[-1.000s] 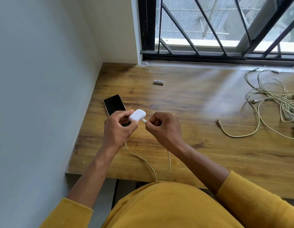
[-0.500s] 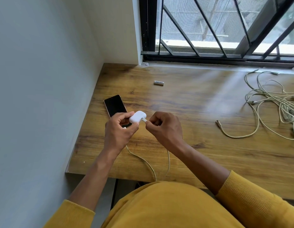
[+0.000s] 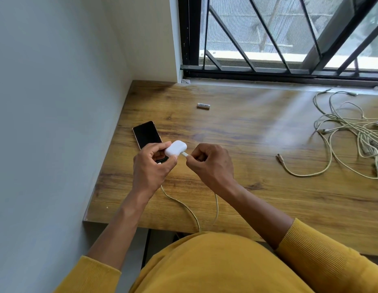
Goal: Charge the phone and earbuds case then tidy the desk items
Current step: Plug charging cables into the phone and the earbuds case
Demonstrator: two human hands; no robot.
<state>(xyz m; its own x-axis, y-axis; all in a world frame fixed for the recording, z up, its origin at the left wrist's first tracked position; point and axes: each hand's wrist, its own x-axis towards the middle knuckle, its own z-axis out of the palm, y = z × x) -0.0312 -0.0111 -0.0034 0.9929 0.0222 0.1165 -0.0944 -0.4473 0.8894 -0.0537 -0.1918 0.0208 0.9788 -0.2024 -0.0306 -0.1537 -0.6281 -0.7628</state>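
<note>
Wood-grain desk, butted into a corner: grey wall on the phone's left, black barred window beyond it at the back edge.

Landmark is the phone: one, screen dark, face up, flat on the desk near the wall. Its near end is hidden behind your left hand.

One white earbuds case, lid closed, so contents can't be told. Your left hand grips it just above the phone's near-right corner, off the desk.

Your right hand, just right of the case, pinches one white plug with its tip at the case's end; seated or not, can't tell.

Two pale cable runs trail from under your hands off the near desk edge; where each ends is hidden.

One small battery lies beyond the phone, toward the window, well apart.

One tangle of pale cables far right of the phone; strand count unclear. One loose connector end points toward your right hand.

Mustard sleeves, both arms.
</note>
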